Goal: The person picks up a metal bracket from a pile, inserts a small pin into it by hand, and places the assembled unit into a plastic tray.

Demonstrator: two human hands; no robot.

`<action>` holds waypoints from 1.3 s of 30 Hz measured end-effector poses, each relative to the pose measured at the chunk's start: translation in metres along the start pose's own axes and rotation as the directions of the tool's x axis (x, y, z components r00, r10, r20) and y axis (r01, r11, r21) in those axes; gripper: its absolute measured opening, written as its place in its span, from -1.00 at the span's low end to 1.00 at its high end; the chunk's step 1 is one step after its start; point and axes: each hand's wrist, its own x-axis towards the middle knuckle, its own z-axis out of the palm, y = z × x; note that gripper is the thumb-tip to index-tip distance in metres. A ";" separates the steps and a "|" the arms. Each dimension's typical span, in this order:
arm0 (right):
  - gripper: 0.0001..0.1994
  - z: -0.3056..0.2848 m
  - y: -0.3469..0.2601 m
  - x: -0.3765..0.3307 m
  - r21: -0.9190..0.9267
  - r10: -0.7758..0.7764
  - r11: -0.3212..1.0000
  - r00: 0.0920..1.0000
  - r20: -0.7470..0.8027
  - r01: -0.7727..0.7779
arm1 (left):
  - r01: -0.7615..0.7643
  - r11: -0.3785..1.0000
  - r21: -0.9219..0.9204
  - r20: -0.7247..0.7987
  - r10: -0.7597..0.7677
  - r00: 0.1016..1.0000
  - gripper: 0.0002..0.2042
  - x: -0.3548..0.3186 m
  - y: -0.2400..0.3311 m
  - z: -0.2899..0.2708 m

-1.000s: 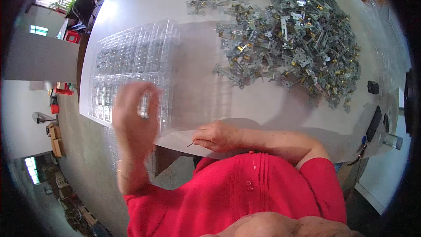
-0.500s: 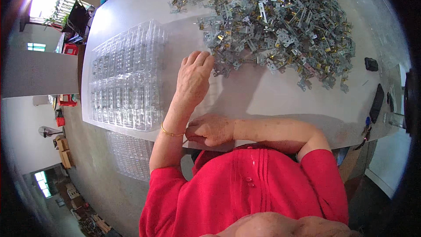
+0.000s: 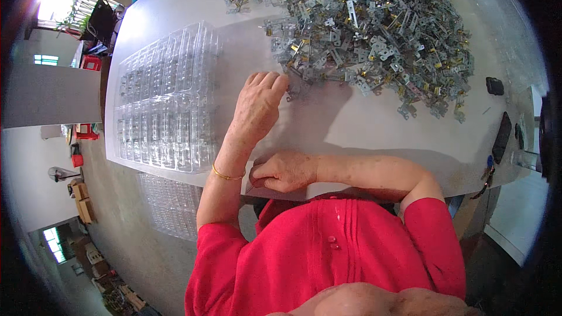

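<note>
My left hand [image 3: 259, 103], with a gold bangle on its wrist, is at the near left edge of a large pile of small metal brackets [image 3: 380, 29]. Its fingers are curled down and closed, and whatever they hold is hidden beneath them. A few grey brackets lie right beside its fingertips. My right hand [image 3: 285, 171] rests at the table's front edge, close to the left wrist. Its fingers are bent and pressed together, and I cannot make out what is in them. The brackets are silver-grey flat pieces with holes, some with brass-coloured parts.
Clear plastic trays [image 3: 167, 102] with rows of compartments holding small parts stand on the white table [image 3: 374, 134] to the left. Another clear tray [image 3: 170, 205] is lower, beside the table. At the right lie a black box-shaped item [image 3: 495, 86], a dark phone-like slab [image 3: 502, 137] and blue-handled pliers [image 3: 489, 167].
My left hand has moved very slightly, its fingertips a little to the right and nearer to me. My right hand has shifted slightly right. The whole view has drifted a little.
</note>
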 end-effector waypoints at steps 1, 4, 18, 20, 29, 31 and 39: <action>-0.91 -0.001 0.000 -0.001 0.031 0.027 0.999 1.000 -0.001 -0.027 | 0.000 1.000 -0.002 0.000 0.000 1.000 -0.74 0.000 0.000 0.000; -0.90 -0.004 -0.001 -0.004 0.001 0.005 1.000 1.000 -0.001 -0.005 | -0.012 1.000 -0.004 0.007 0.012 1.000 -0.75 0.000 -0.001 0.000; -0.89 -0.076 -0.043 -0.055 0.052 0.241 0.970 0.928 -0.285 -0.236 | 0.138 0.892 -0.431 -0.051 -0.176 0.983 -0.84 -0.006 0.001 0.016; -0.90 -0.079 -0.041 -0.063 -0.016 0.245 0.963 0.895 -0.373 -0.270 | 0.116 0.900 -0.421 -0.069 -0.160 0.985 -0.84 -0.005 0.003 0.021; -0.88 -0.082 -0.017 -0.062 0.365 0.478 0.878 0.583 -0.657 -0.309 | 0.175 0.897 -0.406 -0.121 -0.243 0.962 -0.84 -0.007 0.021 0.026; -0.85 -0.082 -0.014 -0.060 0.298 0.426 0.904 0.581 -0.694 -0.307 | 0.148 0.913 -0.381 -0.161 -0.223 0.961 -0.84 -0.008 0.026 0.029; -0.82 -0.076 -0.005 -0.058 0.331 0.441 0.897 0.528 -0.726 -0.294 | 0.071 0.956 -0.283 -0.246 -0.144 0.959 -0.84 -0.008 0.036 0.038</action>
